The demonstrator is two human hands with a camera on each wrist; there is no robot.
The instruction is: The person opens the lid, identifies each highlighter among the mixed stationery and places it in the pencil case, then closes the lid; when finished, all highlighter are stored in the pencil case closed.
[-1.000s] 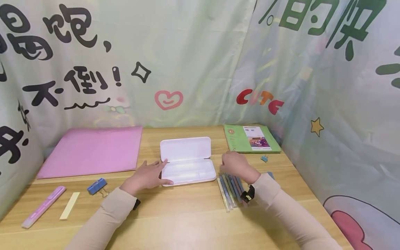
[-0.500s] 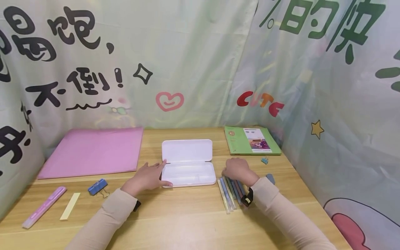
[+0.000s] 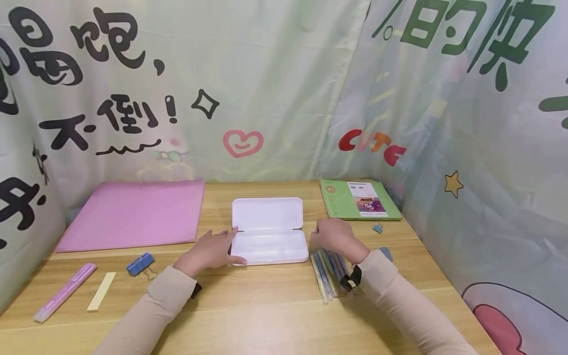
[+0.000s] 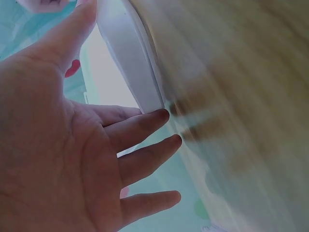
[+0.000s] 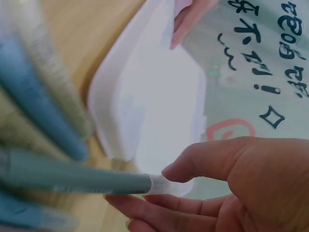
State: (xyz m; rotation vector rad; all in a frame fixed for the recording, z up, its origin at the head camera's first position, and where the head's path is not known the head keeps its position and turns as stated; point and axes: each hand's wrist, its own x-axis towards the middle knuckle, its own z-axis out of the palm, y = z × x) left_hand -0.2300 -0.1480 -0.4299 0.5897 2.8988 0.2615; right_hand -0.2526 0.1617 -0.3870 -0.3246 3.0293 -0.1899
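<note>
An open white pencil case (image 3: 268, 249) lies on the table with its lid (image 3: 267, 213) tipped back. My left hand (image 3: 213, 252) rests against its left end, thumb at the front edge and index finger near the hinge. In the left wrist view the other fingers are spread and fairly straight beside the case wall (image 4: 130, 53). My right hand (image 3: 335, 234) is just right of the case, over the far ends of a row of pens (image 3: 323, 281). In the right wrist view, thumb and fingers pinch the pale end of a grey-green pen (image 5: 77, 174).
A pink mat (image 3: 133, 214) and a green book (image 3: 361, 199) lie at the back. To the left are a pink box cutter (image 3: 66, 292), a pale yellow strip (image 3: 101, 291) and a blue binder clip (image 3: 140, 265). A small teal clip (image 3: 377, 229) sits near the book.
My right hand dipped slightly toward the pens, then rose a little and shifted left toward the case. The left hand has kept its place on the case.
</note>
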